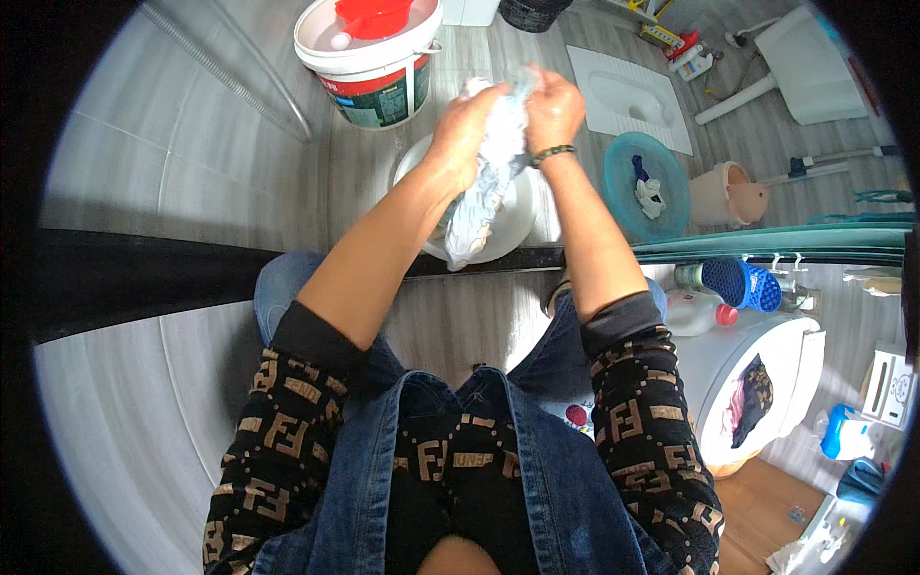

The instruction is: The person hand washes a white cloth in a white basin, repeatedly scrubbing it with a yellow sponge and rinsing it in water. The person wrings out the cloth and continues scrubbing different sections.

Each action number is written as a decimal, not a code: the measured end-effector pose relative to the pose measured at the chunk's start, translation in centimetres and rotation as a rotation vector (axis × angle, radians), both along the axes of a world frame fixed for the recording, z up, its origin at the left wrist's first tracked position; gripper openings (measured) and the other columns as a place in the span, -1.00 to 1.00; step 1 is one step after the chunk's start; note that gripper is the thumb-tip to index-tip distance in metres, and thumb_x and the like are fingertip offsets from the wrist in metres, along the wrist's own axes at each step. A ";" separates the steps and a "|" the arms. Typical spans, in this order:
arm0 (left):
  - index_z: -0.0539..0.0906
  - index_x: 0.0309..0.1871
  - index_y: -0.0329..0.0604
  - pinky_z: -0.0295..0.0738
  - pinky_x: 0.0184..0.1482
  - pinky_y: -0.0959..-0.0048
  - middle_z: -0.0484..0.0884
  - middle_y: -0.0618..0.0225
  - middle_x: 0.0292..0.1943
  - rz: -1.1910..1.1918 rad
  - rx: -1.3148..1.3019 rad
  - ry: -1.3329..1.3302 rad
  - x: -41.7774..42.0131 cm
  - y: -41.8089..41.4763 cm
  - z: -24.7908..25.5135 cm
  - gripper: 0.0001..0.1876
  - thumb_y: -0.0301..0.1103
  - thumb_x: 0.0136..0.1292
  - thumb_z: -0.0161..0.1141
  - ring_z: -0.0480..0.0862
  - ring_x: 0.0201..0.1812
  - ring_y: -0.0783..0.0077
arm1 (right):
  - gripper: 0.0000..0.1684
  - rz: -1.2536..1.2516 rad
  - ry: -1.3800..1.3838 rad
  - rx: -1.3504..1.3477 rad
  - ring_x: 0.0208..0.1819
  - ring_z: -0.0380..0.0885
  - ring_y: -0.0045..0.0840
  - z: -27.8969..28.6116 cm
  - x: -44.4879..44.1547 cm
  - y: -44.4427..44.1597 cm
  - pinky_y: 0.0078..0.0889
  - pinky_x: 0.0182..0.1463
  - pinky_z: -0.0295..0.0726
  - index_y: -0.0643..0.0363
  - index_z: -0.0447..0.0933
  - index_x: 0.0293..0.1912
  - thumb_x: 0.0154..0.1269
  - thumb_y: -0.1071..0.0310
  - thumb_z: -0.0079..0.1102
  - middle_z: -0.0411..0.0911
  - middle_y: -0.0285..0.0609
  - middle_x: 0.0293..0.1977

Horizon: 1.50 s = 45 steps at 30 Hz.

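Note:
Both my hands grip a wet-looking white and pale blue cloth (499,144), which hangs down in a bunched strip. My left hand (466,126) closes around it from the left. On the other side my right hand (553,104) is balled up on the upper part of the fabric, slightly blurred; a dark beaded bracelet circles that wrist. Beneath the cloth stands a white basin (519,223) on the tiled floor, partly hidden by my forearm and the fabric. The lower end of the cloth overlaps the basin's near rim; whether it touches cannot be told.
A large white-rimmed bucket (377,90) holds a red dipper (374,18). Right of my hands lie a squat toilet (625,93), a teal basin (618,208) with small cloths and a pink bucket (711,194). A dark threshold (496,266) crosses before my knees; a white washing machine (719,359) stands right.

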<state>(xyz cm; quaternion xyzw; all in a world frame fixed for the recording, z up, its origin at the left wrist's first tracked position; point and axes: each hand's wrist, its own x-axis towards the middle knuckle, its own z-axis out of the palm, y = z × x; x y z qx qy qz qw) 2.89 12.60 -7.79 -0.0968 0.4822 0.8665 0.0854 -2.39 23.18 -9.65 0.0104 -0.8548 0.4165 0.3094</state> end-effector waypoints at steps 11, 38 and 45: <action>0.51 -0.18 -0.31 0.42 -0.20 0.56 0.58 0.33 -0.29 -0.110 0.190 0.331 -2.1 -4.7 0.9 -0.71 -0.25 0.19 0.02 0.56 -0.28 0.54 | -0.23 0.925 -0.442 -0.612 -0.16 0.49 -0.47 2.3 1.9 1.8 -0.45 -0.03 0.44 0.22 0.31 0.10 0.14 -0.23 -0.06 0.48 -0.11 -0.12; 0.18 0.24 -0.03 0.17 0.14 -0.11 0.26 0.16 0.17 -0.293 0.425 -0.228 0.4 -1.1 -7.6 -0.25 0.30 0.11 -0.11 0.30 0.17 0.06 | -0.70 0.533 -0.190 -0.207 -0.49 0.54 -0.41 4.8 6.7 -2.9 -0.41 -0.42 0.50 0.17 0.50 -0.50 -0.13 0.15 0.31 0.53 -0.17 -0.55; 0.43 -0.02 -0.09 0.40 0.01 0.27 0.50 0.25 -0.09 -0.274 0.872 0.250 -2.3 0.4 -11.6 -0.66 -0.14 0.22 -0.11 0.51 -0.07 0.34 | -0.77 0.316 0.001 0.245 -0.42 0.53 -0.20 0.2 7.8 -4.0 -0.22 -0.33 0.49 0.14 0.50 -0.51 -0.19 0.24 0.28 0.52 0.00 -0.49</action>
